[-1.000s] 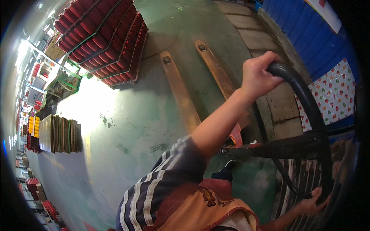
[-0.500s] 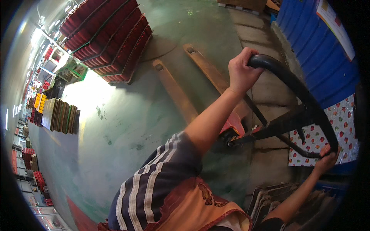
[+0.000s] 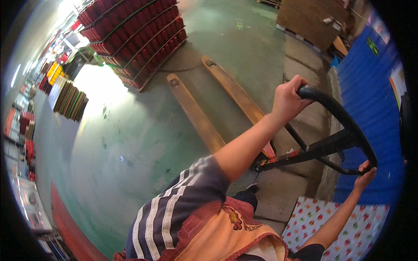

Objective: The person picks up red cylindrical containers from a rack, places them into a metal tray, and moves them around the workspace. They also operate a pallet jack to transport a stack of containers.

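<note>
Both of my hands grip the black loop handle [image 3: 342,112] of a pallet jack. My left hand [image 3: 289,99] is closed around the handle's upper left end. At the lower right end, the fingers of my right hand [image 3: 365,176] are wrapped round the same loop. A black shaft runs from the loop down to the jack's red base [image 3: 269,150]. Two worn orange-yellow forks [image 3: 196,114] stretch away from the base, low over the floor, with no load on them. My left forearm hides part of the forks and base.
A tall strapped stack of dark red pieces [image 3: 139,39] stands beyond the fork tips. A blue ribbed wall [image 3: 361,100] runs along the right. A fruit-patterned sheet [image 3: 305,217] lies near my right arm. Farther off are a brown wooden crate [image 3: 307,19] and upright boards [image 3: 69,100].
The handle has swung slightly, with both hands still on it. The patterned sheet now appears lower and nearer, and more of the brown crate shows. The red stack sits farther right in view.
</note>
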`<state>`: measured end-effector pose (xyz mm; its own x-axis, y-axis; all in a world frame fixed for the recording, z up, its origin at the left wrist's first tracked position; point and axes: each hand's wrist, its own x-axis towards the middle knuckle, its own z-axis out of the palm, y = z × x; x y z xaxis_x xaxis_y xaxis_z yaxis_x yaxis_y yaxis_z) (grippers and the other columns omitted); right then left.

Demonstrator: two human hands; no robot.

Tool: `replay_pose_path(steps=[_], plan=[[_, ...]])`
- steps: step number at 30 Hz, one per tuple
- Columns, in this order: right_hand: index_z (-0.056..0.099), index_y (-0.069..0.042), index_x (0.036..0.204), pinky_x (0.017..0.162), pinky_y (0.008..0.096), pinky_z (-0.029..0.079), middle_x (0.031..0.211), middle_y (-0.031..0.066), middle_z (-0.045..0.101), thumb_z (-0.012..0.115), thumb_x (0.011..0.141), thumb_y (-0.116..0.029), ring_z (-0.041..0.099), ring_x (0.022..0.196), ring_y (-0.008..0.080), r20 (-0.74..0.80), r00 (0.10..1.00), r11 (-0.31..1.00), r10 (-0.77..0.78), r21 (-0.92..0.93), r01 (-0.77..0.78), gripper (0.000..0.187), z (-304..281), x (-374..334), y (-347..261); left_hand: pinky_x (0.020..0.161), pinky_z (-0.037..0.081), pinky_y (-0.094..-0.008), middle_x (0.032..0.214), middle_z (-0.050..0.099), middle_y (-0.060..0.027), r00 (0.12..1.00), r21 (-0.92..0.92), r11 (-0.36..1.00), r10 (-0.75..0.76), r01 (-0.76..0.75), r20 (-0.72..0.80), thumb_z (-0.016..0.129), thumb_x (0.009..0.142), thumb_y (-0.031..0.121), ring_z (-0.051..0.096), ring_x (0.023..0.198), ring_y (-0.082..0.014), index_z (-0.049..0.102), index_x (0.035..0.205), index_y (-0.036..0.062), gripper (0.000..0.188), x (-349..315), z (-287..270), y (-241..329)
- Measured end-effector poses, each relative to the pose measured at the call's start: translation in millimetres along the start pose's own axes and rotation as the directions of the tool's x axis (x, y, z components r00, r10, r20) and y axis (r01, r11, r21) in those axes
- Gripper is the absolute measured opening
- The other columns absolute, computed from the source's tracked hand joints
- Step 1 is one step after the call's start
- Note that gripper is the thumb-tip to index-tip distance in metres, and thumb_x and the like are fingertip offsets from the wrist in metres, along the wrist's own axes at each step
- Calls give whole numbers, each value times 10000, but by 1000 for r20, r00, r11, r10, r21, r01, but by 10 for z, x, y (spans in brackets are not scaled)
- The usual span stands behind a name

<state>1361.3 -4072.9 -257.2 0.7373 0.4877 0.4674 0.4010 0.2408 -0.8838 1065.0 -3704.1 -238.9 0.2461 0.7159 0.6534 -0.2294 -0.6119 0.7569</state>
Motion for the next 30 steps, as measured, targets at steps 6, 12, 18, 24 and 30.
replay_pose_path(steps=[6,12,18,24,30], plan=[[498,-51,830,473,277,340,654,5,450,548,909,-645,422,507,113,103,994,994,19,106,-30,600,166,1874,975,623,474,-259,710,614,-8,996,-28,1000,-17,15,-82,923,635,297,536,674,-69,610,864,25,474,710,752,-642],[462,-71,812,491,259,375,630,-7,434,554,869,-700,444,516,96,293,953,995,-78,75,59,638,633,3127,1451,587,419,-232,682,580,20,959,-18,973,-231,232,-166,863,704,333,502,665,-62,608,811,38,404,1192,1253,-937],[454,-71,747,481,248,382,585,-13,430,561,847,-722,456,505,90,451,874,976,-180,191,103,667,1161,3842,1742,570,396,-238,668,500,46,933,150,965,-156,213,-326,848,670,440,470,648,-62,590,815,38,499,1427,1403,-1251],[482,-49,788,470,252,393,620,3,444,589,820,-731,463,508,94,458,868,976,-195,175,127,691,1592,4612,1958,573,421,-245,683,548,39,911,159,951,-194,266,-365,865,638,469,513,659,-67,592,833,32,551,2077,1513,-1781],[460,-65,773,463,243,387,620,2,449,570,816,-751,459,508,90,500,838,967,-219,228,117,696,1987,5328,2375,574,414,-236,691,553,35,901,117,961,-188,252,-392,877,656,392,506,654,-65,604,841,31,488,2444,1751,-2045]])
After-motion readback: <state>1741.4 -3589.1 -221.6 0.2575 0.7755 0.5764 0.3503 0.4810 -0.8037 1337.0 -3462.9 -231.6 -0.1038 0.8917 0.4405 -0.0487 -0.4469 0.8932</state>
